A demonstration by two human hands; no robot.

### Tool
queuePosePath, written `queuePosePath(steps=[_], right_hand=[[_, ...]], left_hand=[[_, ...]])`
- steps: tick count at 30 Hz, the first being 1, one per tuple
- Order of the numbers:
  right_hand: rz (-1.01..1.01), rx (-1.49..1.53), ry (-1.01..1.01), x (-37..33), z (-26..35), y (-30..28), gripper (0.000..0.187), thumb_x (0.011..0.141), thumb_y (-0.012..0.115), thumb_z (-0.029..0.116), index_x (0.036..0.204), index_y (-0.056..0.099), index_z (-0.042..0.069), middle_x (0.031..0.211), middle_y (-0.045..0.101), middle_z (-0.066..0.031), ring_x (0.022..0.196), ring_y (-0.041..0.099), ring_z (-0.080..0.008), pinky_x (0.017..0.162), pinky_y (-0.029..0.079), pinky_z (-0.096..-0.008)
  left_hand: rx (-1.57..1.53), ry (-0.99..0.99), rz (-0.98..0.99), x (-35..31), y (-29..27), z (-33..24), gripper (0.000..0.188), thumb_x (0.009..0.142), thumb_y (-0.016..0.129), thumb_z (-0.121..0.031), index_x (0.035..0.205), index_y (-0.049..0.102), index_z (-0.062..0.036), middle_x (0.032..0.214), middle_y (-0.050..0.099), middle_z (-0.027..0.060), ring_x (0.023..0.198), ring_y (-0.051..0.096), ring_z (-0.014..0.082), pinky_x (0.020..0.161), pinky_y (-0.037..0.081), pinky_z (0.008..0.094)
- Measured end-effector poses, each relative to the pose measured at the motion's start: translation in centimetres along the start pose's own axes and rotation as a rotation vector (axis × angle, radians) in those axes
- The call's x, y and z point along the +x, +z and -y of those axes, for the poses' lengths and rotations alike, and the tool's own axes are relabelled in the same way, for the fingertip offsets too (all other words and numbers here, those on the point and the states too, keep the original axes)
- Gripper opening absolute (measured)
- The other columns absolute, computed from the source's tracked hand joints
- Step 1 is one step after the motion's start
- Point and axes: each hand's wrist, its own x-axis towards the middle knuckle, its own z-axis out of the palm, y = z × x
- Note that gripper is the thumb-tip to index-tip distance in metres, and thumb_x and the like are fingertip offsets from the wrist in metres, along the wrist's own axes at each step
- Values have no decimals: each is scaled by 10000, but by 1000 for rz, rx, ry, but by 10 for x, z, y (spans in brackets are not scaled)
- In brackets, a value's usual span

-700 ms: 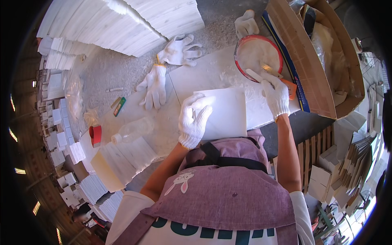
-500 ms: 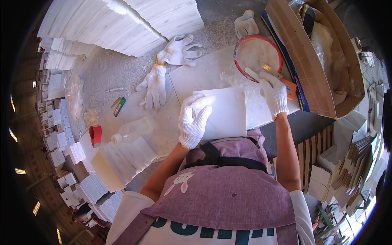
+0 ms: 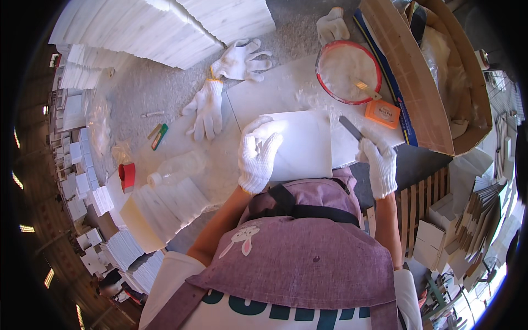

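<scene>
Both my hands wear white knitted gloves. My left hand (image 3: 258, 151) is closed on the left edge of a smooth white square tile (image 3: 302, 146), which lies in front of my waist at the table's near edge. To the right of the tile, my right hand (image 3: 378, 162) grips a narrow, flat grey tool (image 3: 351, 128) that looks like a file or blade. Its free end points up and left, apart from the tile. Past my right hand are an orange pad (image 3: 383, 114) and a red-rimmed round tub (image 3: 349, 71) with pale contents and a brush (image 3: 367, 89).
Loose white gloves (image 3: 208, 110) lie on the dusty table (image 3: 269, 96). Leftward are a green cutter (image 3: 160, 136), a clear bottle (image 3: 179, 168) and a red tape roll (image 3: 127, 176). Stacked marbled tiles (image 3: 143, 33) stand at the far left. A cardboard box (image 3: 407, 77) borders the right.
My right hand has drawn back toward me from beside the tub, bringing the flat grey tool with it and uncovering the orange pad. My left hand stays on the tile.
</scene>
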Motion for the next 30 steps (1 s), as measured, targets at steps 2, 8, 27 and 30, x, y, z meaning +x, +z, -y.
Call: queuePosePath(steps=[2,8,27,30], right_hand=[[12,27,8,-16,-8,-4,338,924,583,107,1214,620,-63,836,623,-47,678,565,-94,649,488,-232],[30,50,138,-47,-11,10,352,905,586,71,1218,603,-89,809,637,-58,664,579,-106,642,490,-242],[-15,45,5,-30,-23,37,308,908,603,86,1185,656,-36,803,650,-49,662,572,-82,638,487,-243],[-22,-46,-62,-26,-17,45,311,909,602,93,1191,656,-24,793,658,-53,666,580,-79,648,491,-248]], left_hand=[[-14,-74,-5,3,0,-10,263,839,690,52,1042,529,5,1212,588,144,1064,600,210,874,517,297],[-57,-164,-33,6,-1,-9,285,851,678,53,1064,504,-20,1170,600,145,1024,599,181,856,519,297],[-195,-212,-19,3,0,-10,416,830,692,71,1195,506,0,1165,599,91,995,596,137,833,532,271],[-194,-262,-15,4,-1,-12,444,827,695,65,1222,502,1,1196,582,92,1036,585,148,867,519,278]])
